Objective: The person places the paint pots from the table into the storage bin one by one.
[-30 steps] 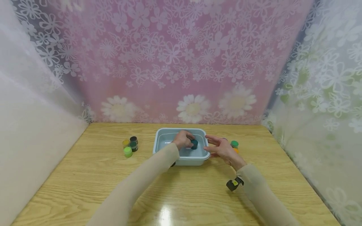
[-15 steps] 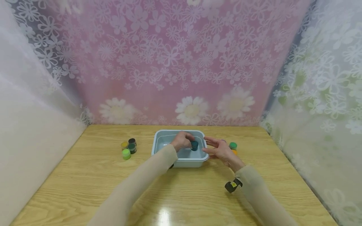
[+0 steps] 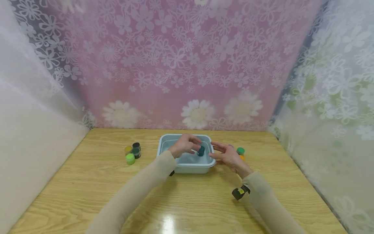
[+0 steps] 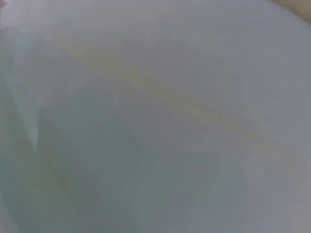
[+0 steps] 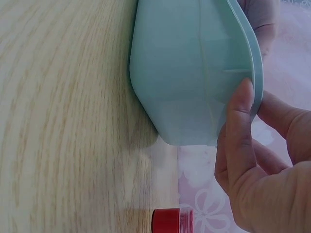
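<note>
The left hand (image 3: 184,145) has just let go of the dark teal jar (image 3: 201,151): half a second ago its fingers were at the jar; now they are spread wide and hold nothing. The jar is in the tub (image 3: 194,166), just beyond those fingertips, toward the right hand (image 3: 230,158); whether any fingertip brushes it I cannot tell. That suggests this placement is finished, with 1 jar visible inside. The left hand tilts over the tub, its forearm (image 3: 137,191) coming in low across the desk (image 3: 204,204).

The right hand has barely moved: its fingers are long, spread apart, and rest against the tub's rim nearest it, likely steadying it. Outward of the left hand, 4 jars (image 3: 136,153) stand clustered on the desk.
</note>
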